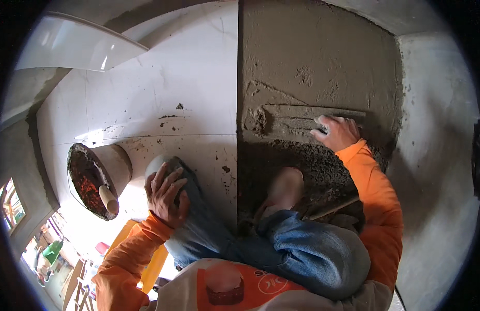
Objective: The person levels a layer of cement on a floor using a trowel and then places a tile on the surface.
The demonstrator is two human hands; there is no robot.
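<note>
Right hand: from my remote seat I see the person's right hand (339, 132) closed on the right part of the tool, fingers curled over it; the exact grip is partly hidden from me.
Float: the long, flat, straight-edged grey float (291, 123) lies crosswise on the right side of the scene, touching the wet surface, with a lump of mortar at its left end.
Smooth mortar: I make out a broad sheet of wet grey-brown mortar (317, 52) on the far side of the float, marked by a few rough patches and ridges.
Rough mortar: a darker, coarse, crumbly bed (328, 165) lies on the near side of it.
Left hand: the person's left hand (169, 193) rests loosely on the knee of the faded blue jeans (203, 223), fingers spread, gripping nothing, with pale residue on them.
Bucket: left of that hand I find a grey, round, mortar-crusted bucket (115, 161), its mouth toward the left; a pale, rounded handle (108, 199) sticks out of it.
Tiles: large glossy white tiles (157, 78) fill the left, dotted with dark crumbs.
Foot: a bare foot (286, 186), blurred to me, is on the rough bed.
Wall: a smooth grey wall (437, 129) bounds the right.
</note>
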